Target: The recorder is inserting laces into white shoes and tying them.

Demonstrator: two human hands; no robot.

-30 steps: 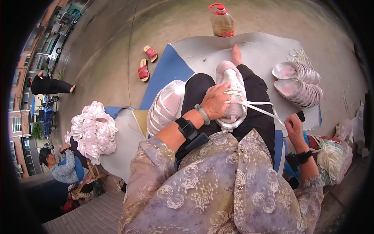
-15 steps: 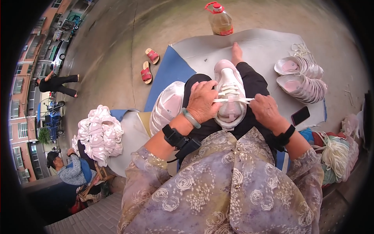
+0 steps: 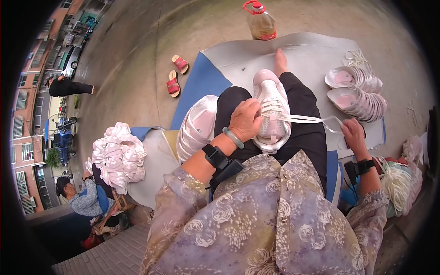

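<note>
Across my lap lies a white and pink sneaker (image 3: 273, 121), toe pointing away from me, with white lacing over its tongue. From the lacing a white shoelace (image 3: 306, 119) runs out to the right and curls slackly toward my right hand (image 3: 355, 135), whose closed fingers hold its far part. My left hand (image 3: 246, 120) rests against the sneaker's left side with its fingers curled together. Whatever those fingertips grip is hidden.
Beside my left leg stands a stack of pink-white shoe uppers (image 3: 198, 126); a bigger pile (image 3: 120, 158) lies farther left. More uppers (image 3: 357, 101), a bundle of white laces (image 3: 395, 183), red sandals (image 3: 173, 84) and a bottle (image 3: 261, 23) surround the mat (image 3: 302, 48). Two people are at the left.
My right hand has moved out to the right, drawing a long stretch of shoelace with it. My left hand has shifted slightly down along the sneaker's side. The standing person has turned.
</note>
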